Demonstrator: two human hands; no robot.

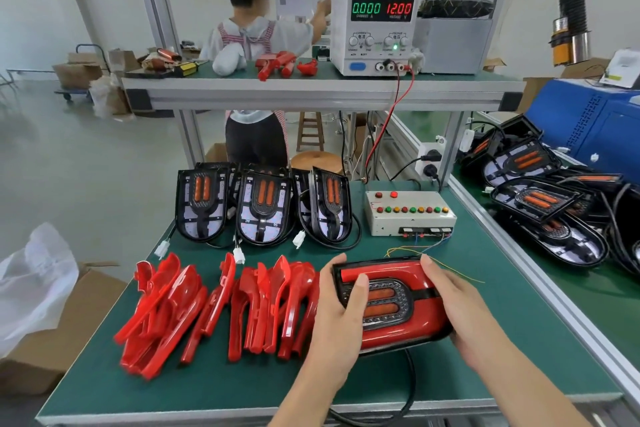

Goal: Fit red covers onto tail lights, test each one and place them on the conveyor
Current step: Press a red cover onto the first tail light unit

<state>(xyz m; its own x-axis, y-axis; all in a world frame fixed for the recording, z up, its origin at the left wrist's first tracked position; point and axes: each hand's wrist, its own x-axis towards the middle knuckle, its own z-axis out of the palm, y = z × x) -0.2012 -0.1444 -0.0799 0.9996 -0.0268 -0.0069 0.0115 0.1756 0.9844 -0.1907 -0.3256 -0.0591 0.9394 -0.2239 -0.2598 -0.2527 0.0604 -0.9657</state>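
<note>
Head view shows both hands clasped on one covered tail light (389, 302), which lies flat on the green mat (214, 388) with its long axis running from hand to hand, slightly tilted. The left hand (341, 315) curls round the near-left end with the thumb pressed on the red cover; the right hand (457, 305) wraps the far-right end, fingers over the top edge. Neither hand is nearer than the other, as both already hold it. The test box (410, 211) with coloured buttons sits just beyond the right hand, thin wires (415, 250) trailing from it towards the light, so testing looks like the step in hand, and the right hand has the shorter reach to it. Left of the left hand lies a heap of loose red covers (214, 305); beyond it stand three bare tail lights (263, 208). Right of the right hand, past the aluminium rail, runs the conveyor (595, 291), piled with more lights. A power supply (377, 28) sits on the shelf above.
</note>
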